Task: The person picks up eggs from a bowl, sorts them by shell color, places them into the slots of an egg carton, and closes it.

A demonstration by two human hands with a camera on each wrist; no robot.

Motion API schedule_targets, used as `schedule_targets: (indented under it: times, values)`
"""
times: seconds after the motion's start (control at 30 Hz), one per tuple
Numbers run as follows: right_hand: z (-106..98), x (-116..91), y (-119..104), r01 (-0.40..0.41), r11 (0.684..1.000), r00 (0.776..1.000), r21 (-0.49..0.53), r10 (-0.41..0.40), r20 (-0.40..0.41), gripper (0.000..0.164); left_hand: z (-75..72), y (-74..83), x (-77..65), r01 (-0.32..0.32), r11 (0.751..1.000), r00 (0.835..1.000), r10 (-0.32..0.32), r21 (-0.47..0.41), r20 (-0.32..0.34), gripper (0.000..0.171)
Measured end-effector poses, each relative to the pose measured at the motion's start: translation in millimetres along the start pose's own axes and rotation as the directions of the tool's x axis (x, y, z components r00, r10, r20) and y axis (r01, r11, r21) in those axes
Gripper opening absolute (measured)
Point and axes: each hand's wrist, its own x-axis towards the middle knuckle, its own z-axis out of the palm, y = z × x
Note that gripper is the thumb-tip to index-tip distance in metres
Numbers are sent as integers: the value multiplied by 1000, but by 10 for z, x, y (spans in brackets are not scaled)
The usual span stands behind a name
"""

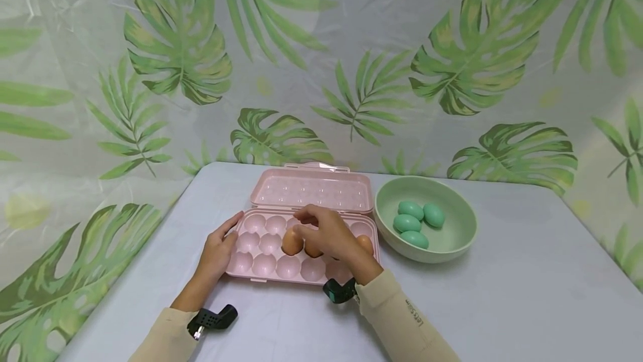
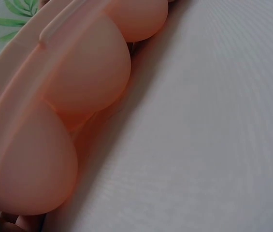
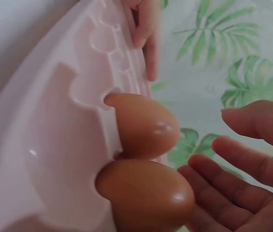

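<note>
A pink plastic egg carton lies on the table with its lid folded back. My left hand grips the carton's left end; in the left wrist view its fingertips show beneath the rounded cups. Above the middle row hovers my right hand, its fingers loosely bent with nothing between them. Two brown eggs, one nearer and one farther, sit upright in neighbouring cups beside that hand in the right wrist view. Another brown egg shows toward the carton's right end, partly behind my wrist.
Right of the carton stands a light green bowl holding several green eggs. A white cloth covers the table. Behind it hangs a leaf-patterned sheet. Several carton cups at the left have no eggs.
</note>
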Motion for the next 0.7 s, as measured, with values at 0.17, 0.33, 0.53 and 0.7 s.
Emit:
schedule_targets:
  times: [0.17, 0.33, 0.53, 0.7]
  values:
    - [-63, -12, -42, 17, 1000, 1000, 10, -17, -3, 32, 1, -7, 4, 10, 1000, 1000, -10, 11, 1, 46]
    - [-135, -18, -100, 42, 999, 999, 23, -41, -20, 30, -5, 0, 5, 22, 1000, 1000, -22, 5, 9, 46]
    - [-234, -27, -166, 71, 996, 997, 51, -69, -41, 27, -17, 8, -16, 28, 999, 1000, -29, 15, 7, 46]
    - [-365, -53, -168, 63, 994, 997, 91, -59, -48, 27, -9, 33, -17, 7, 1000, 1000, -7, -17, 21, 45]
